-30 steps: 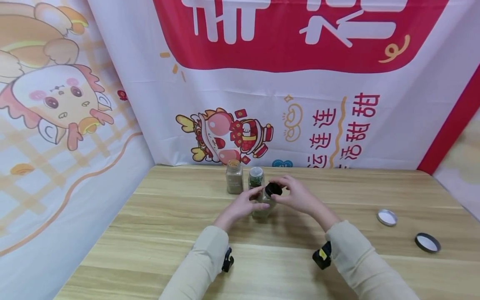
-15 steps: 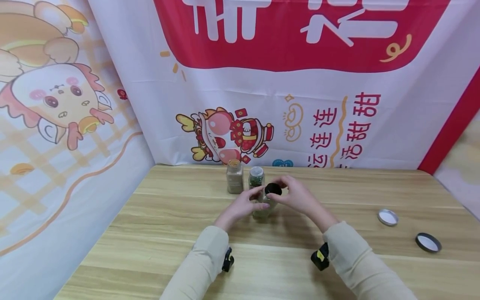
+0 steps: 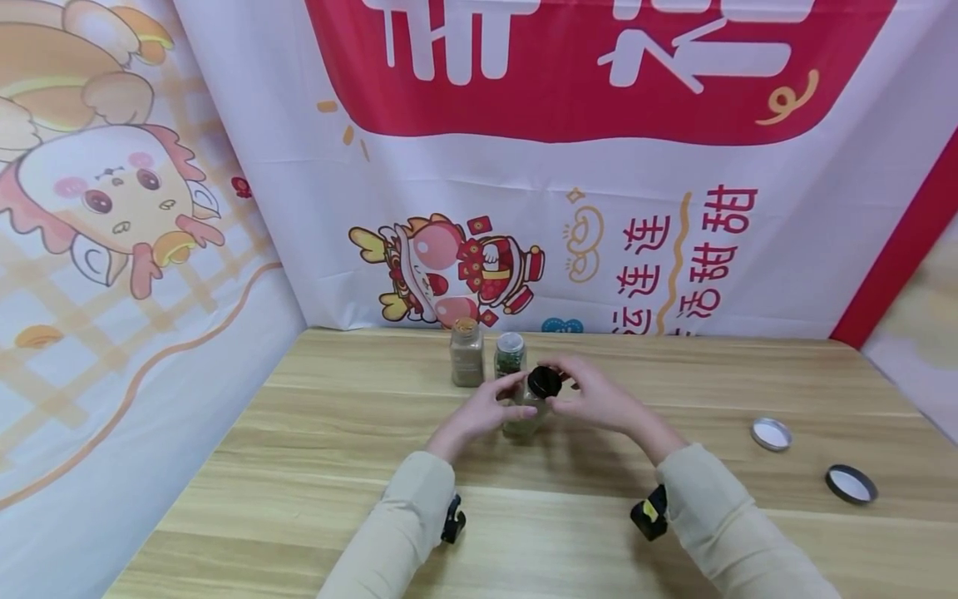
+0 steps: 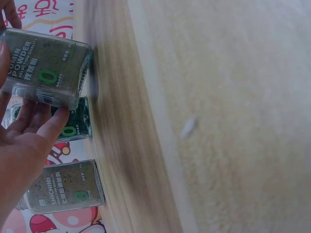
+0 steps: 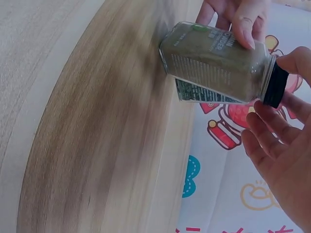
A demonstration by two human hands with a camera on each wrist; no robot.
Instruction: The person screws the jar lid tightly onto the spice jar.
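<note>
A glass jar of cumin powder [image 4: 46, 65] with a black screw lid [image 3: 545, 382] stands tilted slightly near the middle of the table. My left hand [image 3: 486, 412] grips the jar's body, with fingers and thumb around its sides. My right hand [image 3: 595, 395] pinches the lid at the jar's top; the right wrist view shows thumb and a finger on the lid's [image 5: 276, 86] edge. Just behind stands a jar of green flakes [image 3: 511, 353], partly hidden, its top pale. Left of it is the shichimi jar [image 3: 467, 358], lidless, with an orange-brown mouth.
On the right of the wooden table [image 3: 299, 491] lie a silver-rimmed lid [image 3: 772, 434] and a black-rimmed lid [image 3: 851, 484], white insides up. A printed cloth [image 3: 464, 166] hangs behind the table's back edge, and another [image 3: 150, 316] at the left.
My right hand's fingers have shifted around the black lid, and its wrist has moved slightly right. The left hand and the jar have stayed in place.
</note>
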